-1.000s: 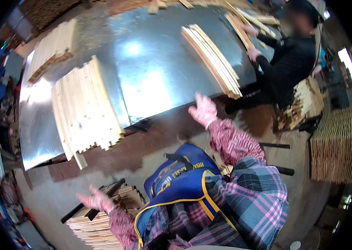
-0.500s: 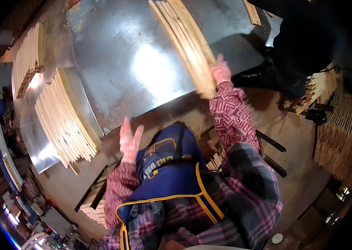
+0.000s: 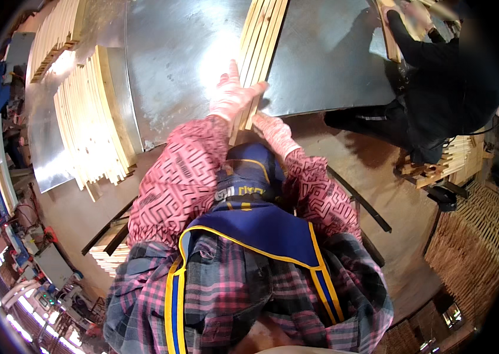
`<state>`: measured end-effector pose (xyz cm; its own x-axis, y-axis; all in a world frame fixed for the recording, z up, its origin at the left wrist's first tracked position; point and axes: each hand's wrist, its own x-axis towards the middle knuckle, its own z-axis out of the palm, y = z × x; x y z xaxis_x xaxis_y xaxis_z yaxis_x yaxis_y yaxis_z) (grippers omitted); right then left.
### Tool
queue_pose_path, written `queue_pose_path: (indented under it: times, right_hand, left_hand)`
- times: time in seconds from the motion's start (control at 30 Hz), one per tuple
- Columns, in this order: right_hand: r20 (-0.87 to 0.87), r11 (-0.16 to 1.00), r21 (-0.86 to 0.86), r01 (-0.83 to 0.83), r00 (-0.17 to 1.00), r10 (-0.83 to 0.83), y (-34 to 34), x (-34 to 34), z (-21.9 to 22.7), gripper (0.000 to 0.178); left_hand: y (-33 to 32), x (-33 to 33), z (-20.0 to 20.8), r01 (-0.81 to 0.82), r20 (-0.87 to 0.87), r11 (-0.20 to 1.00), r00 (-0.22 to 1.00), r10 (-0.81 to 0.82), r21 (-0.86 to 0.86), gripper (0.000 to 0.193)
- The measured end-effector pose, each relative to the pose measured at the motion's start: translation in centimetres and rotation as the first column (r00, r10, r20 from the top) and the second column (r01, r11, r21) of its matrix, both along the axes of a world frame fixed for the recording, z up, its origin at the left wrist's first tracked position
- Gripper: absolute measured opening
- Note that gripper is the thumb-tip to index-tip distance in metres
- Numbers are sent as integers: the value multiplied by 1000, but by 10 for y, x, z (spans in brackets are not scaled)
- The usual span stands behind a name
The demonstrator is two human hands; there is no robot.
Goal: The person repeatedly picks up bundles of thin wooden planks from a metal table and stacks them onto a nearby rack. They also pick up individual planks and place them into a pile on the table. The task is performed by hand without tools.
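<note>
Hold the pale, narrow wooden strips (image 3: 262, 47) flush across the near edge of the grey sheet-metal desk (image 3: 173, 71), with left hand (image 3: 230, 99) spread open over them and right hand (image 3: 276, 133) just off that edge, grip impossible to tell.

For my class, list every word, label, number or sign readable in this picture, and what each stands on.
Blue apron: white and yellow lettering, bent by folds; wording not copied here.
Left sleeve: maze-like pattern with small dark marks, too small to read.
Co-worker's dark clothing: a pale marking, too small to read.
Wooden strips: no lettering visible.
</note>
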<state>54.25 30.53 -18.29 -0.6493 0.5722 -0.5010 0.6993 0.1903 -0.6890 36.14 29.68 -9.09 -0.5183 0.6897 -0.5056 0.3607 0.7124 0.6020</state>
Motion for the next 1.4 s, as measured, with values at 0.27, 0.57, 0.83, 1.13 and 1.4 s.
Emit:
queue_pose_path:
  times: [0.27, 0.57, 0.83, 1.13, 1.4]
  right_hand:
    - [23, 625, -653, 427, 837, -547, -45, 15, -33, 39]
    - [16, 994, -96, 62, 998, -60, 13, -24, 76, 76]
    - [207, 495, 311, -812, 566, 798, 11, 31, 30, 32]
    - [181, 874, -41, -485, 856, 484, -53, 34, 38, 26]
    - [431, 945, -134, -297, 842, 326, 0, 97, 52, 45]
  left_hand:
    - [4, 6, -11, -11, -118, 999, 993, 5, -50, 114]
    - [-88, -27, -46, -513, 606, 842, 727, 322, 168, 54]
    - [-67, -40, -97, -44, 285, 999, 958, 34, 29, 49]
    - [17, 54, -28, 45, -317, 998, 948, -33, 32, 73]
    - [94, 77, -31, -10, -201, 1000, 980, 4, -28, 112]
